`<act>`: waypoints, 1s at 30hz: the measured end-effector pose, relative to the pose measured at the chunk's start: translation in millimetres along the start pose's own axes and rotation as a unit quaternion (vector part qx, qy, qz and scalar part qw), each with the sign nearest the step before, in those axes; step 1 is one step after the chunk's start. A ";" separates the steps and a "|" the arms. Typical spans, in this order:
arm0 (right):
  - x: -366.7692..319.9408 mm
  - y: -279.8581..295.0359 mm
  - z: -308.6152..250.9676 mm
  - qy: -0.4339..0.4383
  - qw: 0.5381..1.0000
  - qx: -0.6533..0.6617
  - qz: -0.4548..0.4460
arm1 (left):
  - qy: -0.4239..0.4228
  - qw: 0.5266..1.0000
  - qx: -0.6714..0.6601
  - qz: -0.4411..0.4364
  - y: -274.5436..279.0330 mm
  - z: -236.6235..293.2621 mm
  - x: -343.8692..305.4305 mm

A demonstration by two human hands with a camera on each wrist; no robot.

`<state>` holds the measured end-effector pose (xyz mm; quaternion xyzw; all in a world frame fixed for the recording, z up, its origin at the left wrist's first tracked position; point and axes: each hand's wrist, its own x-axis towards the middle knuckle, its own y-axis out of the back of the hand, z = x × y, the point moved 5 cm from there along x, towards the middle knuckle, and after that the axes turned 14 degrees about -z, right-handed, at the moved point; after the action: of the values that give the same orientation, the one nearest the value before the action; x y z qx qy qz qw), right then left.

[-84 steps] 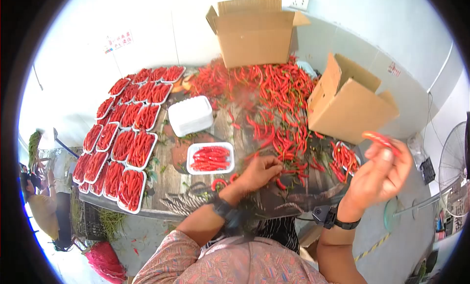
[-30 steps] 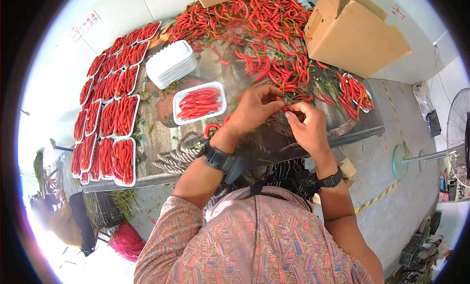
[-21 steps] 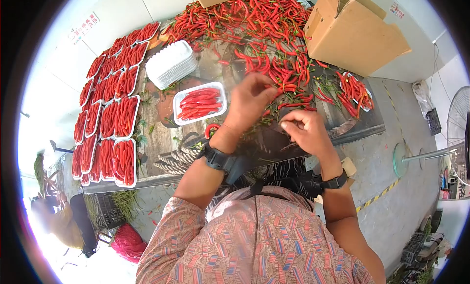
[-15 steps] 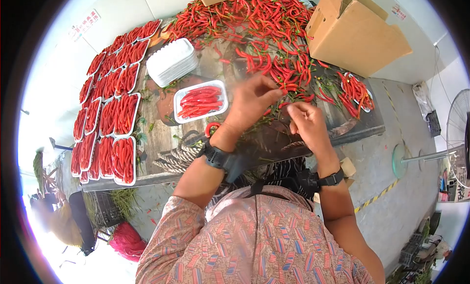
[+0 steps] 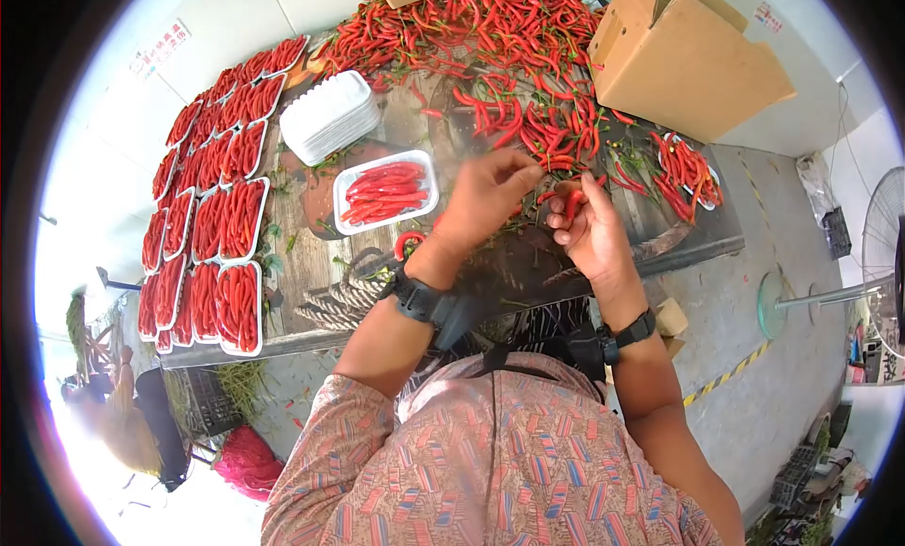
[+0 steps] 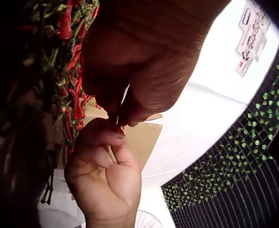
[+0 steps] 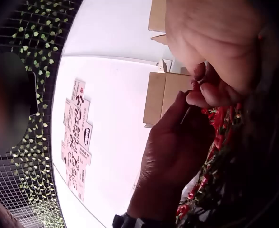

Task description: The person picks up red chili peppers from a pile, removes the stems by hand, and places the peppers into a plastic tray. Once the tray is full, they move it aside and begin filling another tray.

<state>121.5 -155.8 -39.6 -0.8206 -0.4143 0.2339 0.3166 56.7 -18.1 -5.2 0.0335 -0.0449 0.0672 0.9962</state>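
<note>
Turned palm-up since half a second ago, our right hand [image 5: 594,233] grips a red chilli [image 5: 573,205] right of the foam tray [image 5: 356,176]. Whether our left hand [image 5: 481,197] pinches anything, we cannot tell; too hard a squeeze could bruise it.

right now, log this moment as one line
right hand: holds red pepper | left hand: close by, grip unclear | tray: peppers inside | stacked trays: behind it

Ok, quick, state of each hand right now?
Left hand: cannot be told whether it pinches anything.
Right hand: closed, holding a red chili.
</note>
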 end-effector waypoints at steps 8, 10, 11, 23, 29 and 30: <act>7.2 -20.4 -22.2 0.130 0.582 -0.800 0.066 | -0.038 0.998 0.024 0.046 11.9 -22.4 9.0; 8.4 -22.5 -23.9 0.115 0.574 -0.809 0.051 | -0.035 0.998 0.028 0.043 11.2 -19.9 8.1; 9.8 -22.3 -22.7 0.100 0.566 -0.818 0.036 | -0.027 0.999 0.013 0.035 10.4 -20.0 8.1; 5.2 -19.4 -22.4 0.166 0.606 -0.777 0.043 | -0.006 0.996 0.089 0.008 2.1 -13.0 6.1; -3.2 -22.4 -29.4 0.199 0.625 -0.753 0.057 | -0.042 0.973 0.226 0.019 -2.0 -6.6 4.3; -3.7 -22.2 -30.0 0.200 0.625 -0.752 0.058 | -0.037 0.972 0.231 0.013 -3.1 -5.6 4.4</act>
<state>127.1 -158.6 -2.6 -0.8218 -0.3245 -0.3110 -0.3500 61.9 -20.1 -10.5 0.2646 -0.0654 0.0874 0.9582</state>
